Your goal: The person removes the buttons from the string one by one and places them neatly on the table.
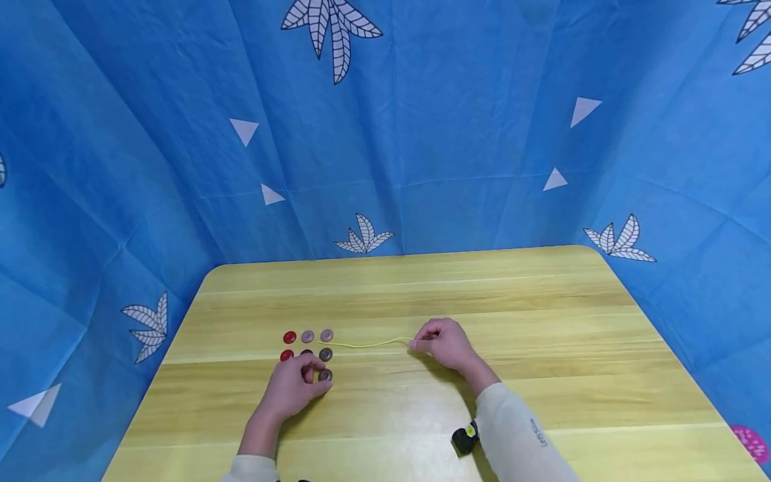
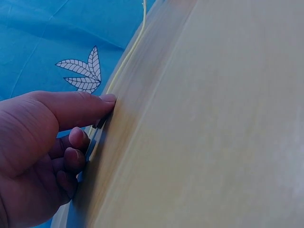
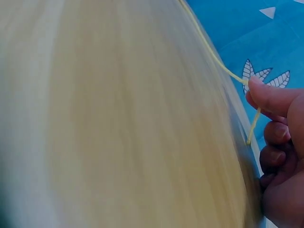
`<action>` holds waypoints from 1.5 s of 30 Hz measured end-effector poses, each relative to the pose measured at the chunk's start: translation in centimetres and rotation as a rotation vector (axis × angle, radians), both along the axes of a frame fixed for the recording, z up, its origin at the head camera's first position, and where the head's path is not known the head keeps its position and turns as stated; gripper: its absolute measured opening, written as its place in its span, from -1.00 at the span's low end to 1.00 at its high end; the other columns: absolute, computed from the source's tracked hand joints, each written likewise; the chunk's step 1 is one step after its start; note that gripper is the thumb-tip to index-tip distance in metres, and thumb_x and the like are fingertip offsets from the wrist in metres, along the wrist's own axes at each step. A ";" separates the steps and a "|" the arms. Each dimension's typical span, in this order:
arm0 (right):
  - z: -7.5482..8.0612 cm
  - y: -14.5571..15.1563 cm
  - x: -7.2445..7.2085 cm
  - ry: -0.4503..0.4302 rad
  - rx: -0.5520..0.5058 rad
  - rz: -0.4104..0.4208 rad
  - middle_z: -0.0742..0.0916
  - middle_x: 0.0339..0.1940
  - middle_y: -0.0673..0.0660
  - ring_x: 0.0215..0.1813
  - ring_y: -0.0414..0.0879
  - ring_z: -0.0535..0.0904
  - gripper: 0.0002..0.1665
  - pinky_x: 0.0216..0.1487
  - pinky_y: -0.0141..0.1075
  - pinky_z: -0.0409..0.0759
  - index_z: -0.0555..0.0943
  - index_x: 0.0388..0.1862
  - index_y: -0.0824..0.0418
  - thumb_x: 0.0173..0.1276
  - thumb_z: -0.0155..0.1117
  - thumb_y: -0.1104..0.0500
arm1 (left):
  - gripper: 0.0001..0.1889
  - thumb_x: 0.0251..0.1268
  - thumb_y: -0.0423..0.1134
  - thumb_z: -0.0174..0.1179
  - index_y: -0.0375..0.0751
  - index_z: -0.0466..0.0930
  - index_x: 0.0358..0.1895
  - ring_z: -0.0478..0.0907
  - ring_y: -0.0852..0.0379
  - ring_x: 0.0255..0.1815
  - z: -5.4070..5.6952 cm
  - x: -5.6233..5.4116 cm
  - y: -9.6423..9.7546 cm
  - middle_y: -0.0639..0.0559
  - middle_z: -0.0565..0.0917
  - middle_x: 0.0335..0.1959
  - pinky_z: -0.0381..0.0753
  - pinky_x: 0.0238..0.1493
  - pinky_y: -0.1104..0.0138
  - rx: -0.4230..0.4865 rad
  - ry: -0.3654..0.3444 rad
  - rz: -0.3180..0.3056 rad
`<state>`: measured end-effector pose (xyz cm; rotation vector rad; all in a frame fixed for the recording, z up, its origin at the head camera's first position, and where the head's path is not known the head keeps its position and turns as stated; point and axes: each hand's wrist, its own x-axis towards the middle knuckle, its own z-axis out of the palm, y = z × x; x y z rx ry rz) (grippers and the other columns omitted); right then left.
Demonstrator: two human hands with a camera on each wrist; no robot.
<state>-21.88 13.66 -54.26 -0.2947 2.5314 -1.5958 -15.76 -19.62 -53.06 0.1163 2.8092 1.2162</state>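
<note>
Thumb and forefinger of my left hand (image 1: 292, 388) pinch a grey-brown button (image 1: 325, 375) at the tabletop; in the left wrist view a dark edge shows under the thumb (image 2: 108, 98). My right hand (image 1: 447, 345) pinches one end of a thin yellow string (image 1: 367, 345), whose short tail hangs below the fingers in the right wrist view. The string runs left across the table to the buttons. Around my left hand lie two red buttons, one of them (image 1: 290, 337) in the far row, two pale pink buttons (image 1: 327, 335), a grey button (image 1: 326, 354) and a partly covered dark button (image 1: 306, 352).
Both hands work over a light wooden table (image 1: 542, 321) with rounded far corners. A blue patterned curtain (image 1: 458, 134) hangs behind it and along its sides. A small black object (image 1: 464, 440) with a yellow spot sits at my right sleeve.
</note>
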 end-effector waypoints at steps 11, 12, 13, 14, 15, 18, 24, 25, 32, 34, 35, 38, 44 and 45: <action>1.5 2.0 -0.6 0.004 0.108 0.088 0.58 -0.62 -0.03 -0.53 -0.18 0.42 -0.84 -0.45 -0.29 0.42 0.73 -0.50 0.11 0.21 0.53 0.13 | -0.56 -0.04 -0.34 0.55 -0.23 0.64 -0.02 0.37 0.13 -0.50 0.6 -0.2 0.1 0.04 0.44 -0.53 0.47 -0.22 0.23 0.104 0.030 0.048; 1.6 2.4 -0.7 0.014 0.132 0.095 0.57 -0.64 -0.04 -0.53 -0.18 0.40 -0.84 -0.45 -0.30 0.41 0.73 -0.52 0.10 0.21 0.54 0.14 | -0.56 -0.01 -0.34 0.54 -0.25 0.64 0.00 0.38 0.13 -0.49 0.7 -0.2 0.1 0.03 0.44 -0.53 0.48 -0.20 0.22 0.113 0.050 0.053; 1.7 2.8 -0.7 0.022 0.158 0.101 0.56 -0.65 -0.05 -0.53 -0.19 0.40 -0.83 -0.45 -0.30 0.40 0.72 -0.53 0.09 0.20 0.54 0.14 | -0.57 0.01 -0.35 0.52 -0.26 0.64 0.01 0.38 0.13 -0.48 0.8 -0.3 0.2 0.04 0.44 -0.53 0.48 -0.19 0.22 0.118 0.068 0.061; 1.7 3.3 -0.8 0.026 0.182 0.106 0.56 -0.66 -0.07 -0.54 -0.20 0.39 -0.82 -0.44 -0.30 0.40 0.71 -0.54 0.08 0.20 0.54 0.15 | -0.58 0.03 -0.35 0.51 -0.26 0.64 0.01 0.39 0.13 -0.47 0.9 -0.4 0.2 0.04 0.43 -0.53 0.48 -0.18 0.21 0.116 0.080 0.072; 1.8 3.7 -0.9 0.030 0.203 0.110 0.56 -0.67 -0.07 -0.54 -0.20 0.39 -0.82 -0.44 -0.30 0.40 0.71 -0.55 0.08 0.20 0.54 0.15 | -0.58 0.04 -0.37 0.50 -0.27 0.64 0.02 0.39 0.13 -0.47 1.0 -0.4 0.2 0.04 0.43 -0.53 0.48 -0.17 0.21 0.118 0.093 0.079; 1.9 4.9 -1.0 0.032 0.249 0.120 0.57 -0.68 -0.09 -0.55 -0.20 0.39 -0.80 -0.44 -0.28 0.41 0.69 -0.56 0.08 0.20 0.54 0.15 | -0.61 0.06 -0.40 0.47 -0.29 0.64 0.00 0.39 0.14 -0.46 1.2 -0.5 0.3 0.04 0.42 -0.53 0.47 -0.18 0.23 0.121 0.115 0.098; 2.4 6.5 -1.0 0.026 0.293 0.103 0.55 -0.68 -0.09 -0.56 -0.20 0.38 -0.79 -0.41 -0.24 0.41 0.66 -0.56 0.10 0.21 0.53 0.18 | -0.67 0.10 -0.41 0.41 -0.27 0.64 -0.02 0.35 0.15 -0.52 1.4 -0.4 0.6 0.05 0.40 -0.55 0.46 -0.22 0.26 0.123 0.114 0.105; 2.4 6.7 -0.9 0.028 0.305 0.094 0.55 -0.67 -0.09 -0.55 -0.19 0.38 -0.79 -0.40 -0.24 0.41 0.66 -0.55 0.09 0.21 0.53 0.18 | -0.68 0.11 -0.41 0.41 -0.27 0.65 -0.03 0.35 0.15 -0.52 1.5 -0.4 0.7 0.05 0.39 -0.55 0.45 -0.23 0.26 0.125 0.114 0.106; 2.2 7.7 -0.9 0.068 0.385 0.077 0.55 -0.63 -0.08 -0.46 -0.14 0.41 -0.81 -0.33 -0.21 0.42 0.66 -0.51 0.06 0.18 0.53 0.22 | -0.79 0.21 -0.35 0.40 -0.21 0.68 -0.10 0.31 0.16 -0.56 2.3 -1.4 1.6 0.09 0.36 -0.59 0.42 -0.30 0.26 0.117 0.170 0.058; 2.2 7.9 -0.9 0.079 0.401 0.086 0.53 -0.62 -0.08 -0.46 -0.14 0.41 -0.81 -0.31 -0.20 0.42 0.66 -0.50 0.06 0.17 0.53 0.23 | -0.83 0.23 -0.36 0.37 -0.19 0.68 -0.12 0.28 0.18 -0.60 2.7 -2.0 1.8 0.09 0.36 -0.60 0.40 -0.36 0.29 0.106 0.202 0.030; 2.3 7.9 -1.0 0.078 0.409 0.092 0.54 -0.62 -0.08 -0.45 -0.14 0.42 -0.82 -0.30 -0.20 0.43 0.66 -0.49 0.06 0.17 0.54 0.23 | -0.84 0.26 -0.36 0.35 -0.18 0.68 -0.12 0.27 0.19 -0.61 3.0 -2.4 2.0 0.09 0.36 -0.60 0.40 -0.39 0.29 0.098 0.215 0.020; 3.0 8.1 -1.2 0.082 0.474 0.140 0.57 -0.55 -0.08 -0.41 -0.14 0.44 -0.83 -0.27 -0.18 0.45 0.67 -0.43 0.09 0.14 0.57 0.19 | -0.82 0.29 -0.35 0.30 -0.21 0.67 -0.07 0.24 0.21 -0.65 4.0 -3.6 2.7 0.11 0.37 -0.60 0.40 -0.41 0.28 0.035 0.252 -0.006; 6.9 7.8 -3.0 0.012 0.679 0.242 0.64 -0.35 -0.01 -0.31 -0.09 0.53 -0.60 -0.16 -0.08 0.53 0.68 -0.09 0.19 0.16 0.55 0.03 | -0.58 0.35 -0.23 0.27 -0.29 0.54 0.22 0.45 0.09 -0.56 7.5 -7.6 4.7 -0.01 0.54 -0.42 0.48 -0.37 0.14 -0.235 0.200 -0.049; 7.6 7.7 -3.4 0.003 0.709 0.251 0.65 -0.32 0.01 -0.28 -0.07 0.55 -0.56 -0.13 -0.05 0.54 0.67 -0.04 0.21 0.19 0.52 0.02 | -0.53 0.37 -0.19 0.25 -0.29 0.49 0.28 0.56 0.03 -0.43 8.1 -8.4 5.1 -0.08 0.61 -0.29 0.53 -0.28 0.10 -0.286 0.186 -0.058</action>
